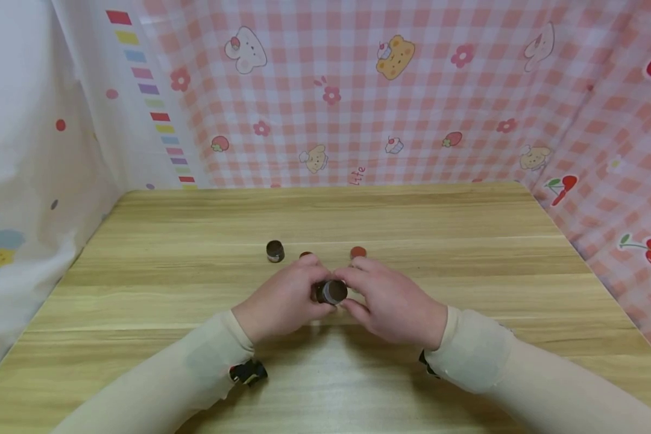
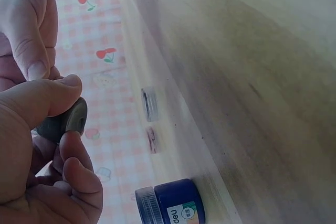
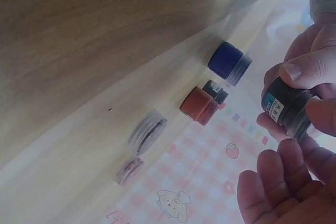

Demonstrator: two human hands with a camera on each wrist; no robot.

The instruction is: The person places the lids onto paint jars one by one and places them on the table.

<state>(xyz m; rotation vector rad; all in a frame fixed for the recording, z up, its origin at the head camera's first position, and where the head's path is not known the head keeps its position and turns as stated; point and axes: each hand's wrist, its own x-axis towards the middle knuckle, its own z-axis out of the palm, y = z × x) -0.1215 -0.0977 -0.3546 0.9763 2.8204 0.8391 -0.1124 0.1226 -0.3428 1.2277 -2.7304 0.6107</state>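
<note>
Watching 2 hands working 1 black jar (image 3: 281,106) just above the bench (image 1: 195,229). Jar's sitting between them, mid-bench, round end facing up toward the person.

L hand (image 1: 287,298): thumb + fingers pinching the jar body, label side showing in the R wrist view. R hand (image 1: 393,304): thumb + forefinger pinching at the ribbed rim end, AFAICT; other fingers hanging loose, slightly spread, holding nothing.

Status: jar's off the bench and gripped from both sides, so that part's done. Can't tell if the rim end is a seated cap, a loose cap or bare neck, so can't call the jar finished; prob mid-step w/ the rim end.

Rest of the set is waiting on the bench, no hand on any of it: blue jar (image 3: 226,61), orange jar (image 3: 197,104), small dark jar (image 3: 214,88) right by the orange. Clear disc (image 3: 147,132) and pink disc (image 3: 129,170) are lying near each other, a bit apart from the jars. Both are looking like loose caps, i.e. prob 2 jars w/o lids; can't tell which 2. If so, matching caps to jars is still outstanding, plus putting the black jar down.
</note>
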